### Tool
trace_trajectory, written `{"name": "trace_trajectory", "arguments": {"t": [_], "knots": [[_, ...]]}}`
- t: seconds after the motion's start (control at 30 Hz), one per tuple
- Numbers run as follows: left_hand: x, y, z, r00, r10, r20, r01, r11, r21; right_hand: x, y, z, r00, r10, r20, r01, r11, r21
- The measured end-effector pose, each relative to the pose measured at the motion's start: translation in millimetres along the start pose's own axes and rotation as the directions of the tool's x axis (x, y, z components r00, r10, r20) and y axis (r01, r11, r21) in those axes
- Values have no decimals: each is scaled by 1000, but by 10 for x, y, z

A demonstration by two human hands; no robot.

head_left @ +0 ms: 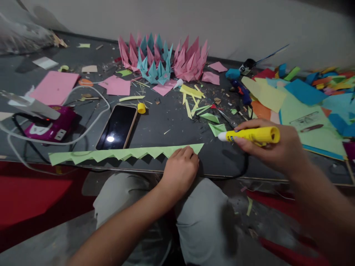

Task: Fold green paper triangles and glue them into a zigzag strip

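A long light-green paper strip (108, 156) with a zigzag lower edge lies along the front of the dark table. My left hand (181, 170) is closed on its right part, fingers curled over the paper. In my right hand (269, 147) is a yellow glue pen (249, 135) with a white tip, held nearly level and pointing left. The tip is by a small folded green paper piece (217, 129); whether they touch I cannot tell. A second green piece (210, 117) lies just behind. The yellow cap (141, 108) stands beside the phone.
A phone (118, 125) and a purple power adapter (52, 123) with looping white cables lie on the left. Pink and blue folded paper crowns (154, 70) stand at the back. Coloured paper sheets (299, 114) pile up on the right; a blue glue gun (242, 91) and scraps lie nearby.
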State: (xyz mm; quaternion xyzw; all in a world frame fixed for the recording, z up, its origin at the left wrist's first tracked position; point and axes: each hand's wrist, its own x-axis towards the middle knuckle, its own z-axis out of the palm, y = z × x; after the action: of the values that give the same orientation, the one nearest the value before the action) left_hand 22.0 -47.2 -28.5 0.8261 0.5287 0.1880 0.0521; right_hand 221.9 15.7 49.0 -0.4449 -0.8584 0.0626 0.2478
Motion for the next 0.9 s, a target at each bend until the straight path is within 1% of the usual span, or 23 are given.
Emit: {"name": "trace_trajectory", "arguments": {"t": [0.03,0.07,0.1,0.13,0.2,0.27,0.3,0.37,0.47,0.53,0.6,0.63,0.7,0.77,0.8,0.87,0.9], "knots": [[7,-6,4,1000,-12,12,12,1000,-6,-32,30,88,989,100,-111,-90,992,90],[14,-13,6,1000,-25,19,25,1000,-11,-55,48,196,973,178,-145,-154,974,164],[19,-20,8,999,-39,18,39,999,-15,-66,52,312,968,203,-148,-167,960,226],[23,-27,9,999,-52,14,52,999,-16,-63,43,429,976,183,-121,-144,950,276],[27,-38,12,998,-67,5,67,998,-12,-25,-1,632,993,117,-15,-107,949,297],[29,-46,17,997,-71,4,71,997,3,37,-41,768,998,10,68,-26,970,243],[30,-48,19,997,-72,6,72,997,13,68,-47,808,996,-42,80,25,980,200],[34,-49,20,997,-76,9,76,997,31,120,-27,840,991,-104,84,94,989,113],[45,-46,12,996,-87,15,86,995,40,152,36,803,993,-116,24,116,993,13],[51,-45,2,996,-92,10,91,995,42,143,48,757,995,-79,-57,80,996,25],[55,-47,-8,996,-91,2,91,995,41,121,18,727,992,-12,-125,25,995,98],[56,-48,-14,996,-90,0,90,995,38,110,-7,724,992,12,-123,5,990,138],[56,-50,-25,996,-89,6,89,995,34,93,-55,743,999,8,-44,1,982,189],[55,-51,-34,996,-93,14,93,995,24,89,-77,780,999,3,42,-11,983,183],[54,-51,-38,995,-94,15,94,995,17,90,-76,798,998,20,55,-29,986,164],[51,-53,-41,996,-92,8,92,996,-4,96,-62,821,996,89,26,-92,985,147],[50,-55,-41,996,-90,0,90,996,-17,97,-57,825,991,131,-5,-128,977,172]]}}
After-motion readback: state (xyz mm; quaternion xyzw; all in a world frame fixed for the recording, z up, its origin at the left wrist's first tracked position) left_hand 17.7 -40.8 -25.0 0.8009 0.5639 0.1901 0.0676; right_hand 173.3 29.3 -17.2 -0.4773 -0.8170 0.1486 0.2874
